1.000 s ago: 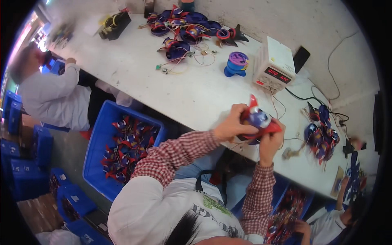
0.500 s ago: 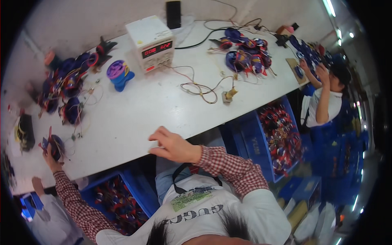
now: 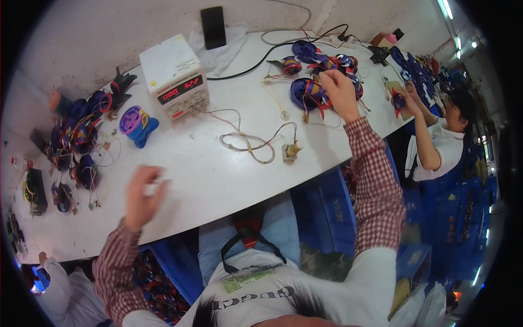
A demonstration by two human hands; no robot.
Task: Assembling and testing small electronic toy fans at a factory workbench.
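My right hand [image 3: 340, 92] reaches over the right-hand pile of purple rounded assemblies [image 3: 306, 94] with red, yellow and dark parts and thin wires. Its fingers are curled together at the pile; what they hold, if anything, is hidden. Above the front part of the white table, my left hand [image 3: 144, 196] is smeared by motion. A gap shows between its thumb and fingers, and nothing is in it. Left of it, a small wired purple assembly [image 3: 64, 197] lies on the table beside the left-hand pile [image 3: 87, 133].
A white power supply [image 3: 174, 76] with a red display stands at the back; its leads run to a small block [image 3: 291, 151]. Beside it are a blue-purple object [image 3: 138, 125] and a black phone [image 3: 213, 27]. Blue bins [image 3: 327, 212] stand below the table edge. A co-worker [image 3: 436, 136] works at right.
My left hand has let go of the small purple assembly at the left and moved right. My right hand has moved from the table's front edge out to the right-hand pile.
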